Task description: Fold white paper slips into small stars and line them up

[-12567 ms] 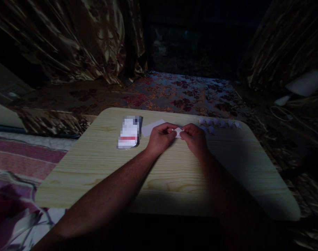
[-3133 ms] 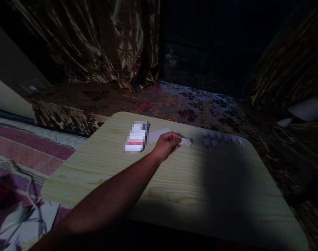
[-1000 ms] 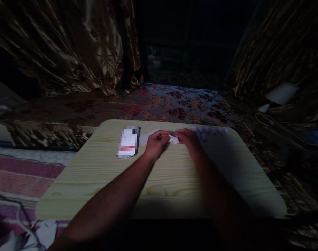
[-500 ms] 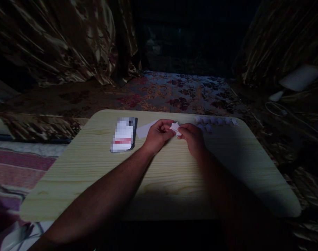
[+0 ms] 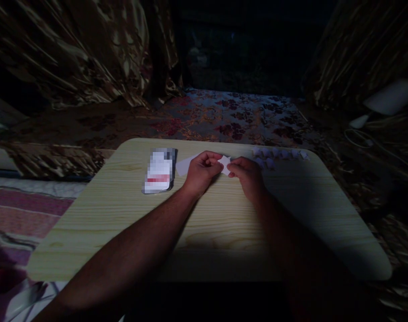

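Above the middle of the wooden table (image 5: 210, 223), a small white folded paper star (image 5: 225, 164) is pinched between my two hands. My left hand (image 5: 204, 170) grips its left side between thumb and fingers. On its right side, my right hand (image 5: 247, 174) is closed on it with thumb and fingertips. Some white paper (image 5: 184, 165) lies flat just beyond my left hand, which partly covers it. Behind my right hand, several finished-looking paper stars (image 5: 284, 154) sit in rows near the far right edge; the hand hides part of them.
A phone-shaped object (image 5: 159, 171), blurred out, lies left of the hands. Patterned cloth (image 5: 237, 114) spreads beyond the table's far edge. A dim white lamp (image 5: 391, 97) with a cable stands at right. Striped bedding (image 5: 23, 214) is at left, and gold curtains (image 5: 116, 49) hang behind.
The hands keep hold of the paper star in almost the same spot; the star appears slightly turned. The view has shifted a little.
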Tool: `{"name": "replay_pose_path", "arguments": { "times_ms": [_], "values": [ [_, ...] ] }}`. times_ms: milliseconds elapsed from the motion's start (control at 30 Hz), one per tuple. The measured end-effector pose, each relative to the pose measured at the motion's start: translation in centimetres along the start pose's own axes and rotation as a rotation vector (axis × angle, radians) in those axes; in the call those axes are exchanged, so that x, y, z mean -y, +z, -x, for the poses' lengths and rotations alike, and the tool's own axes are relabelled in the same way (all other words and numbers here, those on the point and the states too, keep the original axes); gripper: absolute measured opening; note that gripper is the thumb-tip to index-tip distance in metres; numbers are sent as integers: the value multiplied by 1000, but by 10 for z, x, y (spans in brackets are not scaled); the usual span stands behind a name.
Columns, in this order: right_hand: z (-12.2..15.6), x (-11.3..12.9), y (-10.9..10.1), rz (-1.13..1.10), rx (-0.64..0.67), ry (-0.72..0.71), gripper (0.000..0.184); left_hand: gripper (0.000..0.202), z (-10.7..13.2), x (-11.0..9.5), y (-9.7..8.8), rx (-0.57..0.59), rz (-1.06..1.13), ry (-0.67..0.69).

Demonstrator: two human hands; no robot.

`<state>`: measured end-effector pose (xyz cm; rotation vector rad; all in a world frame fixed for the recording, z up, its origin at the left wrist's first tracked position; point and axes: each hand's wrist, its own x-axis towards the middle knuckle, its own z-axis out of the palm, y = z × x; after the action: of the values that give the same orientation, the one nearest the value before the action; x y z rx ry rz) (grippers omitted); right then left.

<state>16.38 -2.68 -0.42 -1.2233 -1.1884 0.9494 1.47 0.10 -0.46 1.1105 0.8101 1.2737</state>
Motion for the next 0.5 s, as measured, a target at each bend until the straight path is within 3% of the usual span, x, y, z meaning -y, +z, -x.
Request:
{"name": "replay_pose_path", "arguments": {
  "times_ms": [333, 500],
  "values": [
    [-1, -4, 1, -82, -28, 12, 13, 28, 1, -2, 1, 20, 7, 11],
    [-2, -2, 1, -14, -32, -25, 9, 27, 0, 0, -1, 35, -4, 17]
  ]
}}
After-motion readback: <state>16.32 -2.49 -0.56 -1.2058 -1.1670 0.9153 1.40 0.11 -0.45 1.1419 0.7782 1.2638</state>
